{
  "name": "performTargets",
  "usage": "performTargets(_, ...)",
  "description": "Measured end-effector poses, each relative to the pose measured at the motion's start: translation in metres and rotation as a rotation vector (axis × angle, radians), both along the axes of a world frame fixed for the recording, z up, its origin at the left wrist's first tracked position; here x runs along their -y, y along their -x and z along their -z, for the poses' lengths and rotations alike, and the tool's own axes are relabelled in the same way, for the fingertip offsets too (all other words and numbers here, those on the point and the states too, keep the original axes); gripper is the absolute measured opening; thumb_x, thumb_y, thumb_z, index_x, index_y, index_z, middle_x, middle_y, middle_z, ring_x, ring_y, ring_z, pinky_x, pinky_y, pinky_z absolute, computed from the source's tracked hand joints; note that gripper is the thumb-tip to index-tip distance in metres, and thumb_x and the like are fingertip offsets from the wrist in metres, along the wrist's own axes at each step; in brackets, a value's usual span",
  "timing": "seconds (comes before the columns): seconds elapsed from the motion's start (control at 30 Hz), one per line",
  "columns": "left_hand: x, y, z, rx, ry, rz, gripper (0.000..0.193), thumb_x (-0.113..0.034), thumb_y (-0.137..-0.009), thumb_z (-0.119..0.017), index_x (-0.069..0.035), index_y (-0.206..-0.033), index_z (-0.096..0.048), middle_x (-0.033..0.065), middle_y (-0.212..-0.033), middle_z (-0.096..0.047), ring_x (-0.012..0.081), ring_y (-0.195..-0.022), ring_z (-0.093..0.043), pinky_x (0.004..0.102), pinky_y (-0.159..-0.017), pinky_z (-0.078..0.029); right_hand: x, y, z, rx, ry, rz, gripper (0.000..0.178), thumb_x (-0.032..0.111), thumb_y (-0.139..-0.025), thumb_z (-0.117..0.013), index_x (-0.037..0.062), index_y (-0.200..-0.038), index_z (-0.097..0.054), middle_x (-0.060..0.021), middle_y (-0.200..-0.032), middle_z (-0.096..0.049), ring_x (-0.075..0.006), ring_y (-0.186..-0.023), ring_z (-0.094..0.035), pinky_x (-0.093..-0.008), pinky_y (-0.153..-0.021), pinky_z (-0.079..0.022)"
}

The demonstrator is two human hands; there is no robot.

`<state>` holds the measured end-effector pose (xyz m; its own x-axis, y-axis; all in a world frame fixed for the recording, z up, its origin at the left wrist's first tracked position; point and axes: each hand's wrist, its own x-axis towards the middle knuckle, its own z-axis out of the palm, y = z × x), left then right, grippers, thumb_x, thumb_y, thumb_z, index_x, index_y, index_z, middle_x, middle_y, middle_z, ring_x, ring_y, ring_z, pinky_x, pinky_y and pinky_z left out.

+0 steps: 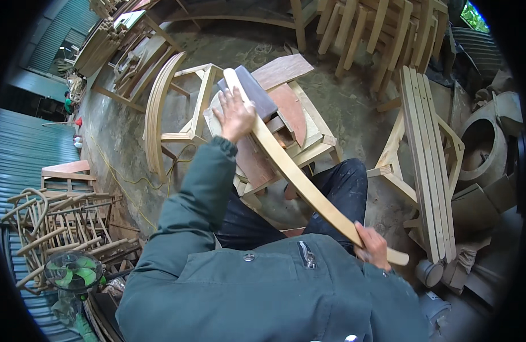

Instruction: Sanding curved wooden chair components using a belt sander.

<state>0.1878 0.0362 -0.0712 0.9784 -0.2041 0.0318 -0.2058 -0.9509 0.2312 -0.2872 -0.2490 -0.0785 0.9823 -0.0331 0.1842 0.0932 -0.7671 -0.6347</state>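
Note:
A long, curved, pale wooden slat (pixel 300 179) slants across my lap from upper left to lower right. My left hand (pixel 237 117) lies on it near its far end, fingers spread and pressed flat. Near the other end, my right hand (pixel 372 246) is closed round the slat, fingers wrapped over its edge. Under the far part of the slat sits a grey flat-faced block (pixel 257 94), on a low wooden stand (pixel 317 149) topped with reddish boards. The slat hides part of the block and stand.
Curved wooden pieces (pixel 160 114) lean on a wooden frame (pixel 201 102) at left. Several long slats (pixel 427 165) rest on another frame at right. A green fan (pixel 75 272) stands at lower left. A yellow cord (pixel 126 181) runs over the floor.

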Motion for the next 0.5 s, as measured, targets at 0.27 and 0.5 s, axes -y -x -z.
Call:
performTargets(0.27, 0.003, -0.004, -0.001, -0.066, 0.277, -0.053, 0.088, -0.043, -0.097, -0.053, 0.000, -0.165, -0.017, 0.0323, -0.170, -0.012, 0.0476, -0.159, -0.002, 0.0720, -0.121, 0.002, 0.021, -0.014, -0.031, -0.020, 0.154, -0.038, 0.076, -0.001, -0.067, -0.076, 0.0062, -0.141, -0.061, -0.0139, -0.097, -0.067, -0.0331, -0.087, -0.069, -0.0427, -0.077, -0.056)
performTargets(0.5, -0.020, -0.116, 0.009, -0.031, 0.200, -0.058, 0.091, -0.040, -0.092, -0.052, -0.002, -0.165, -0.014, 0.0278, -0.172, -0.012, 0.0486, -0.159, 0.002, 0.0723, -0.121, 0.001, -0.013, -0.124, -0.039, -0.035, 0.229, -0.090, 0.080, 0.005, -0.074, -0.075, 0.0069, -0.150, -0.051, -0.0137, -0.094, -0.065, -0.0318, -0.086, -0.067, -0.0422, -0.075, -0.055)
